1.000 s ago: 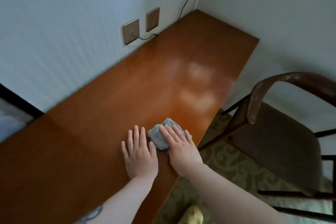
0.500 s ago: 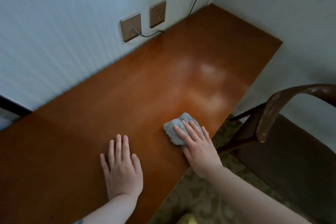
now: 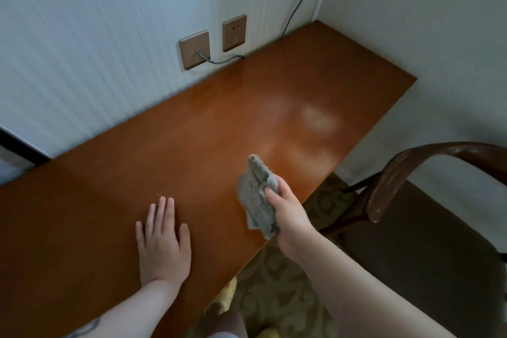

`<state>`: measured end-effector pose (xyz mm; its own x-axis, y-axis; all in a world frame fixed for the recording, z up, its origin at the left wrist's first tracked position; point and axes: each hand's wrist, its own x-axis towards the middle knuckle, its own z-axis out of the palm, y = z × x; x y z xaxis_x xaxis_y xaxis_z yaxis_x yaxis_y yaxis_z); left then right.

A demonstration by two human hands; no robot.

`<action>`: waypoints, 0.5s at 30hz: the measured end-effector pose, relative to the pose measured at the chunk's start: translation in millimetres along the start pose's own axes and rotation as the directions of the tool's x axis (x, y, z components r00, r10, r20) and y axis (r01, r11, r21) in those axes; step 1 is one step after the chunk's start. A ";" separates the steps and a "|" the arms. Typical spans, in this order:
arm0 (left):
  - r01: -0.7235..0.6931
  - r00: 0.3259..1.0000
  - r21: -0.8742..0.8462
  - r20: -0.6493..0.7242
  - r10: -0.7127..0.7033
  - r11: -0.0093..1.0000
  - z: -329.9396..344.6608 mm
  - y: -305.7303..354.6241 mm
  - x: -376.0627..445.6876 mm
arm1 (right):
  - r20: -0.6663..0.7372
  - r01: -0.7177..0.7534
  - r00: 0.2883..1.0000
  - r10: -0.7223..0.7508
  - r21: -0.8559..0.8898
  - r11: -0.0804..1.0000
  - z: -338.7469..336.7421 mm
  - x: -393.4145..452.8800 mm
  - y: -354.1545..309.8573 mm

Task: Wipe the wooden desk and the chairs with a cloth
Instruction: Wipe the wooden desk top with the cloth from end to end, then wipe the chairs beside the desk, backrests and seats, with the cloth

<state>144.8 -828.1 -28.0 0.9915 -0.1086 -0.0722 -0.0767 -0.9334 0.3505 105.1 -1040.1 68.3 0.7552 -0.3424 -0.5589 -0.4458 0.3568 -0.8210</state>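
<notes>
The right hand (image 3: 285, 212) gripped the grey cloth (image 3: 258, 197), bunched and hanging just above the wooden desk (image 3: 247, 107) near its front edge. The left hand (image 3: 163, 241) lay flat, fingers straight, on the desk. Risk: the loosely bunched cloth could slip free. The chair (image 3: 428, 173) stood beside the desk, apparently unwiped.

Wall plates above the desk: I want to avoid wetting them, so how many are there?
2: a left wall plate with a cable plugged in, and a right wall plate. More may lie outside view.
</notes>
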 end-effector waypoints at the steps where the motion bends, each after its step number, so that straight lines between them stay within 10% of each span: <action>1: -0.003 1.000 -0.072 -0.031 0.001 0.997 -2.0 0.4 -2.0 | 0.040 -0.123 0.992 0.116 0.276 0.953 -2.9 -4.7 -8.6; 8: -0.016 0.962 -0.783 -0.181 -0.203 0.622 -62.5 85.5 12.3 | 0.089 -0.261 0.960 0.267 0.635 0.727 -6.4 -22.8 -56.6; 12: -0.236 0.970 -0.733 -0.220 0.105 0.638 -114.1 145.8 33.9 | 0.105 -0.255 0.962 0.250 0.666 0.701 -6.2 -32.0 -81.0; 15: -0.660 0.730 -0.590 -0.357 0.583 0.465 -136.4 180.6 18.7 | 0.122 -0.247 0.965 0.232 0.724 0.644 -4.8 -33.6 -99.4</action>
<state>163.9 -952.1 161.3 0.7169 -0.5011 0.4847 -0.6275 -0.1607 0.7619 121.7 -1068.2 168.1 0.6838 -0.1413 -0.7158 -0.1259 0.9435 -0.3065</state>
